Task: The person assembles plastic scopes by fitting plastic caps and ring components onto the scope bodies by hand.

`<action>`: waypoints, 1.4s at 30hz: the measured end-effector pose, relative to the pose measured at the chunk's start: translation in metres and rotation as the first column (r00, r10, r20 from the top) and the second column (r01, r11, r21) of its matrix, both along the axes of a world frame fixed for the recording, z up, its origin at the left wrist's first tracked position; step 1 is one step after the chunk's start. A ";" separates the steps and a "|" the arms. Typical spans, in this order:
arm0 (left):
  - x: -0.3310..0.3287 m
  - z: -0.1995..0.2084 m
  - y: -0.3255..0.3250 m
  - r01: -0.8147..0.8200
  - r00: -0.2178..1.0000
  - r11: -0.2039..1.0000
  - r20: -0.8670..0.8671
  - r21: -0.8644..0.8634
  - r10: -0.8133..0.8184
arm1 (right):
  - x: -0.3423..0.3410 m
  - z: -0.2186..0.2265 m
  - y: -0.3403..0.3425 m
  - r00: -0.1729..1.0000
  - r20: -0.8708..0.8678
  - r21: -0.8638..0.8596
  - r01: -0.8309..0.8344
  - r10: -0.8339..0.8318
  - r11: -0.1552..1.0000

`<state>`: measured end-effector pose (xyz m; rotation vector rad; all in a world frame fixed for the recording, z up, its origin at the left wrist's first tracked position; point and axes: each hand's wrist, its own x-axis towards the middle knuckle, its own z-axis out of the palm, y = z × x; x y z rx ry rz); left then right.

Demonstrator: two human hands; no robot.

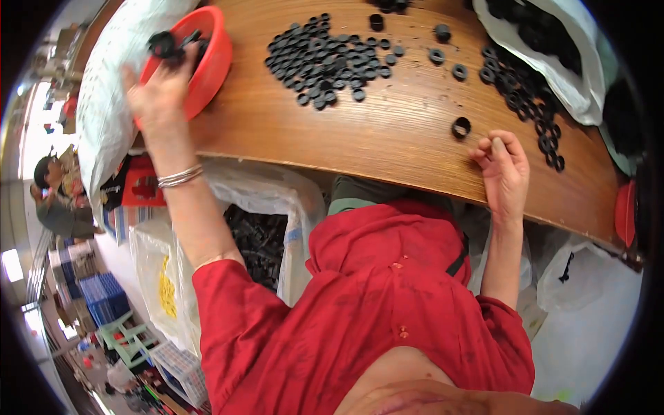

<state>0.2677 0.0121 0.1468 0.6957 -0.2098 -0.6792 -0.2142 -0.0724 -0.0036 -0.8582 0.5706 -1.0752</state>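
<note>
My left hand (158,93) reaches into a red plastic bowl (211,59) at the table's left end and grips a black round part (163,44) at its fingertips. My right hand (503,169) rests on the wooden table's near edge (387,149), fingers loosely curled, holding nothing. A single black ring (461,127) lies just left of that hand. A heap of several black rings (325,59) sits in the middle of the table. More black rings (526,93) trail along the right side.
A white plastic bag (553,41) with black parts lies at the table's far right. An open sack of black parts (259,238) stands below the table by my left arm. A white sack (104,104) sits behind the bowl. Another person (59,197) is at far left.
</note>
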 end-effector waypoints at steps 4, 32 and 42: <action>-0.040 0.000 -0.023 -0.319 0.948 0.925 0.088 0.208 0.307 | 0.010 0.000 0.003 1.000 -0.011 -0.019 0.012 -0.013 1.000; -0.097 -0.099 -0.189 -0.361 -0.180 0.868 0.888 0.340 -0.423 | 0.008 0.007 0.020 0.994 -0.109 -0.073 -0.015 0.007 0.997; -0.226 -0.078 -0.057 0.348 0.176 0.706 0.697 0.617 -0.695 | 0.045 0.051 -0.005 0.990 -0.081 -0.469 0.063 -0.114 0.881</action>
